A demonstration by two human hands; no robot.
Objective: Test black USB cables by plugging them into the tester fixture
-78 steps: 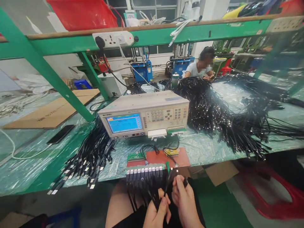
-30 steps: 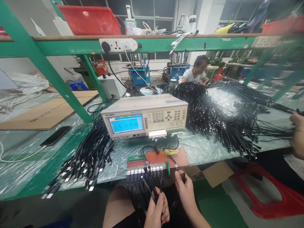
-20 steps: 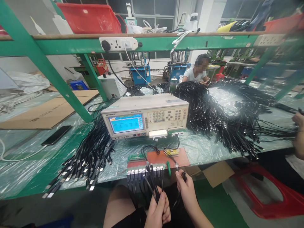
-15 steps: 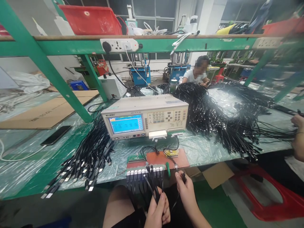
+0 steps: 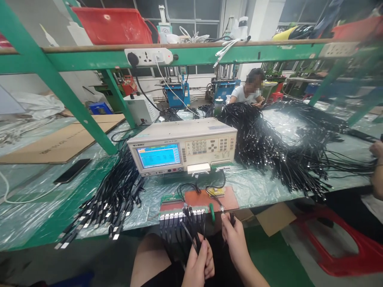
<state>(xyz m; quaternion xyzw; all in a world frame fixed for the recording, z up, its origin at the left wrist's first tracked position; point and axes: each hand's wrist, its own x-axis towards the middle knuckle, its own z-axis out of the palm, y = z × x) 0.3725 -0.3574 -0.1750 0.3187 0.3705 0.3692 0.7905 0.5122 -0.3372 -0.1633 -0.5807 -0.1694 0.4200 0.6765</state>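
My left hand [image 5: 200,260] is closed around several black USB cables [image 5: 189,233], just below the table's front edge. Close by, my right hand [image 5: 235,235] pinches a black cable end [image 5: 232,218] by the small connector [image 5: 222,209] at the board's right corner; whether the two are mated I cannot tell. A row of white USB sockets [image 5: 182,215] lines the front of the test board [image 5: 191,197], with black cables hanging from it. Behind stands a cable tester [image 5: 182,145] with a lit blue screen, wired to the board.
Bundles of black cables lie left [image 5: 113,199] and right [image 5: 269,147] of the tester. A phone [image 5: 72,170] rests at left near cardboard [image 5: 56,139]. A green frame [image 5: 68,95] crosses overhead. Another person's hand [image 5: 377,153] is at the right edge, above a red stool [image 5: 332,255].
My right hand stays by the small connector, its fingers shifting slightly. My left hand keeps its hold on the cables. The other person's hand at right has moved a little.
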